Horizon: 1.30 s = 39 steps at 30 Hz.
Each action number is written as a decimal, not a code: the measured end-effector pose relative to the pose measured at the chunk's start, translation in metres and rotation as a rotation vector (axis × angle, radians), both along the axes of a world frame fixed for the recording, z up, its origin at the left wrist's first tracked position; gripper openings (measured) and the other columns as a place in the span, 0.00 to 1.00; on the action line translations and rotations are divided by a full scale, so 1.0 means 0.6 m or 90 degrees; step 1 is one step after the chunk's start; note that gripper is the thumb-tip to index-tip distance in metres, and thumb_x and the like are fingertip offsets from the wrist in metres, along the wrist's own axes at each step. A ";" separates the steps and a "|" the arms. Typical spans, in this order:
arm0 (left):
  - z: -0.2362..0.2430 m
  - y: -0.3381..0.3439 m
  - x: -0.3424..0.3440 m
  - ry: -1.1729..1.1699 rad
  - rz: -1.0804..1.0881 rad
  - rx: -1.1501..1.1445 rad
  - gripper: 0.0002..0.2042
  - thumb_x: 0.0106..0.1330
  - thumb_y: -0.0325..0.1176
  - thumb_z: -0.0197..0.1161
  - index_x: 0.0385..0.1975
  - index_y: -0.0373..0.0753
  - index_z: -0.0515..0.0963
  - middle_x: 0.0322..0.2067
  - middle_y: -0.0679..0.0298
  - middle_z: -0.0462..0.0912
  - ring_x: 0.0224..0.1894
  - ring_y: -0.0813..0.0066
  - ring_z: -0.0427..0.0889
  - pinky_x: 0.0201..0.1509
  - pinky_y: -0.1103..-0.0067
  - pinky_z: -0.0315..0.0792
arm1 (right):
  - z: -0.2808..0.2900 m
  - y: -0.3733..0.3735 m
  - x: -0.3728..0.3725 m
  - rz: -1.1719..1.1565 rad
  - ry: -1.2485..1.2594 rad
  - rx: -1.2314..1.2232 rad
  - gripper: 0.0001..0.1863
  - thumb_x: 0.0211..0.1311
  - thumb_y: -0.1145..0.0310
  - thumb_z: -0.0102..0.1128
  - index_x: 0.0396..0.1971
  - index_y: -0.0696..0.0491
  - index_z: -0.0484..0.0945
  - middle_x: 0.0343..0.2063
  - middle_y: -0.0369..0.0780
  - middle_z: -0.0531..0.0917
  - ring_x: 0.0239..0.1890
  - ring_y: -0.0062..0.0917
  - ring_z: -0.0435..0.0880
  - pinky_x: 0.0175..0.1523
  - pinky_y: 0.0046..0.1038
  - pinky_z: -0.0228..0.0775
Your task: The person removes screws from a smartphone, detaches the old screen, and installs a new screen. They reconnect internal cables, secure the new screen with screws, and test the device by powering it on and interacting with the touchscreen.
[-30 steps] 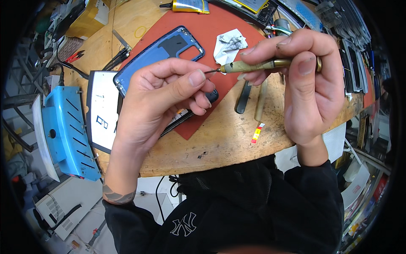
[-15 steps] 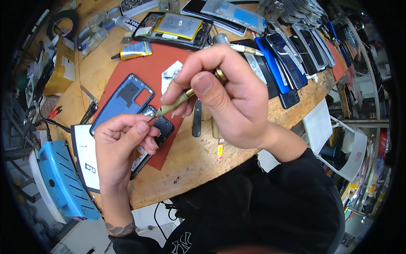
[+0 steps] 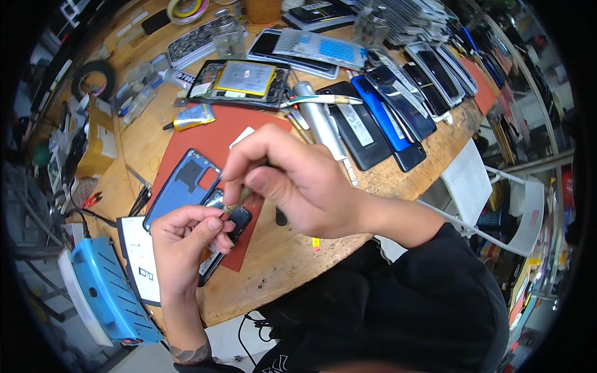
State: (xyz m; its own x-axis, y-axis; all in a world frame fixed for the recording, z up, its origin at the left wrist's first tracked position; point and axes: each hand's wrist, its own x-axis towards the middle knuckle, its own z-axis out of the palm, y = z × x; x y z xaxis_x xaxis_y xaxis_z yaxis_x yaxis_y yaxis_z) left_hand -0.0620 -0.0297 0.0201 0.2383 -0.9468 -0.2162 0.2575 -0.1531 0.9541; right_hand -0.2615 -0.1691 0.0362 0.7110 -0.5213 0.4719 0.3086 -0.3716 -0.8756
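Note:
My right hand (image 3: 298,189) is curled around a slim brass-and-pale screwdriver (image 3: 231,206), most of which its fingers and palm hide. Just below it, my left hand (image 3: 183,242) has thumb and forefinger pinched at the screwdriver's thin front end; whether anything tiny is there I cannot make out. Beneath both hands, an opened black phone (image 3: 240,219) lies on a red mat (image 3: 245,255), beside a detached blue back cover (image 3: 168,208). A dark flat tool (image 3: 280,216) is partly hidden under my right hand.
A blue machine (image 3: 109,292) and a white board (image 3: 140,261) are at the left. Several phones (image 3: 360,127), an opened device with a battery (image 3: 242,78), glass bottles (image 3: 230,40) and a glue tube (image 3: 193,117) crowd the back. A white chair (image 3: 472,186) stands right of the bench.
The view has swung, bringing more of the bench's back into sight. My right hand has turned and shifted leftward over the screwdriver, hiding much of it. My left hand still pinches its front end.

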 end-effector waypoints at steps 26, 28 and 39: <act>-0.017 0.008 0.069 0.105 0.140 -0.081 0.18 0.78 0.28 0.58 0.60 0.22 0.73 0.47 0.46 0.86 0.48 0.63 0.89 0.54 0.72 0.86 | -0.019 0.045 0.005 -0.021 -0.048 -0.151 0.17 0.62 0.81 0.62 0.50 0.60 0.70 0.38 0.45 0.85 0.37 0.40 0.89 0.39 0.35 0.81; -0.009 0.012 0.066 0.128 0.121 -0.125 0.18 0.78 0.28 0.57 0.61 0.21 0.72 0.46 0.45 0.87 0.48 0.63 0.90 0.53 0.72 0.88 | -0.017 0.041 -0.013 -0.065 -0.105 -0.107 0.17 0.62 0.81 0.63 0.49 0.60 0.71 0.38 0.45 0.85 0.37 0.39 0.89 0.38 0.34 0.81; -0.017 0.012 0.086 0.186 0.270 -0.130 0.18 0.82 0.28 0.46 0.63 0.22 0.69 0.45 0.42 0.86 0.45 0.60 0.91 0.48 0.72 0.91 | -0.069 0.020 -0.165 -0.214 -0.062 0.183 0.14 0.65 0.81 0.68 0.45 0.62 0.74 0.37 0.45 0.89 0.39 0.26 0.92 0.44 0.24 0.83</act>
State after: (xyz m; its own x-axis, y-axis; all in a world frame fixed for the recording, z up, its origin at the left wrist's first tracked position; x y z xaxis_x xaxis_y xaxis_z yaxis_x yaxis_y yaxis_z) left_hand -0.0106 -0.0224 0.0099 0.5658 -0.8103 -0.1526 0.5150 0.2027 0.8329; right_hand -0.3605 -0.1569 -0.0050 0.4391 -0.8358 0.3296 0.2978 -0.2107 -0.9311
